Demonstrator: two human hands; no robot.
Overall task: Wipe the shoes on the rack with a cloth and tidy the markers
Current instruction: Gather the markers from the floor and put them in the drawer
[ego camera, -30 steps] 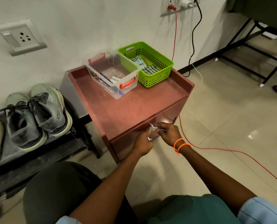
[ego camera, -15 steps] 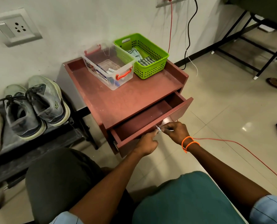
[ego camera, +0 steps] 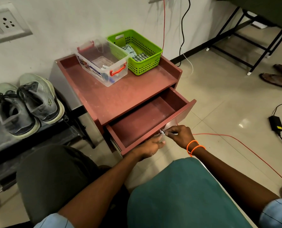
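**Drawer Stands Open Beside the Shoe Rack**

While a drawer [ego camera: 146, 122] juts out from a reddish-brown cabinet [ego camera: 114, 96], a seated person's two hands meet at its front edge. The right hand [ego camera: 181, 135], with orange bands at the wrist, pinches a small metal piece, apparently the handle or a key [ego camera: 162, 132], between fingertips. The left hand [ego camera: 151, 145] rests against the drawer front just below; its fingers curl out of sight, so whether it grips anything cannot be told. On the cabinet top a clear plastic box [ego camera: 104, 63] with red latches sits touching a green basket [ego camera: 135, 51] that holds folded striped cloth [ego camera: 139, 57]. To the left, a pair of grey sneakers [ego camera: 26, 104] sits on a dark rack [ego camera: 43, 135], heels toward the camera. An orange cable [ego camera: 235, 140] trails across the tiled floor.
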